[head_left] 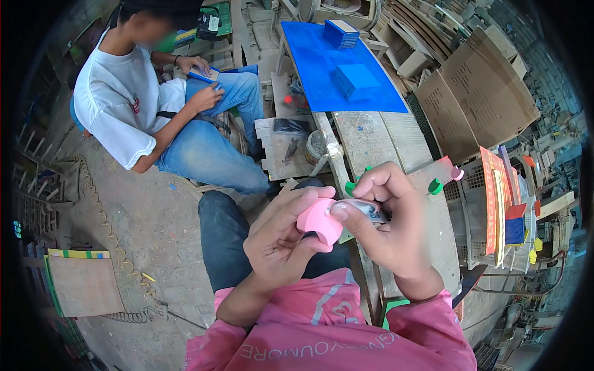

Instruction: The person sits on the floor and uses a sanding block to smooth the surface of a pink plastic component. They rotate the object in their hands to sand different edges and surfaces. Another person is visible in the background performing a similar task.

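Seeing both hands meeting low in centre, above my lap: left hand (281,238) gripping roll of tape (319,221), right hand (387,216) touching it from right. Tabletop (396,139) stretching away ahead and to right of hands. Mat (322,65) lying at its far end, two stacks of sheets (356,79) sitting on mat, one behind other. Small caps (435,185) sitting on tabletop just right of right hand. Cardboard boxes (476,93) standing right of tabletop. Another person (154,105) sitting far left, on floor level. Coiled wire (102,216) lying on floor at left, board (83,284) resting near its lower end.
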{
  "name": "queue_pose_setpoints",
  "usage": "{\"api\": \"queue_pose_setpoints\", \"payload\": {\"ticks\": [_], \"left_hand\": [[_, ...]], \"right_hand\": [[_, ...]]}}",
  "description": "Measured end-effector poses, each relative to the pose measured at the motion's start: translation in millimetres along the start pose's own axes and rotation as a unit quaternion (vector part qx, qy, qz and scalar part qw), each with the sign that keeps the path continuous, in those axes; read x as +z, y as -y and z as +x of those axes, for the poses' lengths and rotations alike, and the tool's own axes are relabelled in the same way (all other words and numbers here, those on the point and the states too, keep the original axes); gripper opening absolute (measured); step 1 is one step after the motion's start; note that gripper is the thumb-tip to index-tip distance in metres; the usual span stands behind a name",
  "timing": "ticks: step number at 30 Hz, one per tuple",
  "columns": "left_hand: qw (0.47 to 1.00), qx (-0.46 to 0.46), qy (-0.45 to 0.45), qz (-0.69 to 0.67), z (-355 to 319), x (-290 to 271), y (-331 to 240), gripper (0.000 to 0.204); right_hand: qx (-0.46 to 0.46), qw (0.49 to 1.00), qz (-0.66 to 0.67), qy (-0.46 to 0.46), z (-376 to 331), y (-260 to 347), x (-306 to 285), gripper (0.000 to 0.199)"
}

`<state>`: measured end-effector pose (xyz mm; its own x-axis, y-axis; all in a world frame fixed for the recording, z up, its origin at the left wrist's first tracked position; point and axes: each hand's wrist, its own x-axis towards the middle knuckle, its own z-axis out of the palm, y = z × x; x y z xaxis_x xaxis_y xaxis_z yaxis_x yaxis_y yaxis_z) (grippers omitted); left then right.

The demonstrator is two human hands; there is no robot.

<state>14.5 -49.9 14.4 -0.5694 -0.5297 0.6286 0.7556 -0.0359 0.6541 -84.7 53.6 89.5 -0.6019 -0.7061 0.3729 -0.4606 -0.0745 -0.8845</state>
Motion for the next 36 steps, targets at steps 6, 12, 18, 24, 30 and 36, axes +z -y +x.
{"api": "queue_pose_setpoints", "payload": {"ticks": [6,12,18,24,30,36], "left_hand": [[0.999,-0.034,0.0,-0.012,0.6,0.2,-0.8,0.049],[0.997,-0.065,0.022,-0.021,2.4,0.7,-3.0,0.05],[0.995,-0.09,0.048,-0.021,2.4,-1.7,-1.6,0.05],[0.992,-0.101,0.044,-0.061,1.7,0.4,-1.8,0.05],[0.991,-0.101,0.062,-0.059,0.2,0.3,0.0,0.052],[0.991,-0.106,0.063,-0.049,2.6,-0.9,-1.5,0.051]], "right_hand": [[-0.01,1.0,0.012,0.003,-14.8,-7.0,-0.3,0.035],[-0.024,1.0,-0.018,-0.008,-8.8,-9.0,0.9,0.038],[-0.045,0.998,-0.034,-0.035,-8.4,-11.9,-1.2,0.041],[-0.064,0.997,-0.034,-0.002,-17.6,-11.6,-2.3,0.042],[-0.031,0.998,-0.046,-0.038,-6.1,-10.3,-9.6,0.044],[-0.041,0.997,-0.064,-0.016,-16.4,-8.0,-8.1,0.045]]}}
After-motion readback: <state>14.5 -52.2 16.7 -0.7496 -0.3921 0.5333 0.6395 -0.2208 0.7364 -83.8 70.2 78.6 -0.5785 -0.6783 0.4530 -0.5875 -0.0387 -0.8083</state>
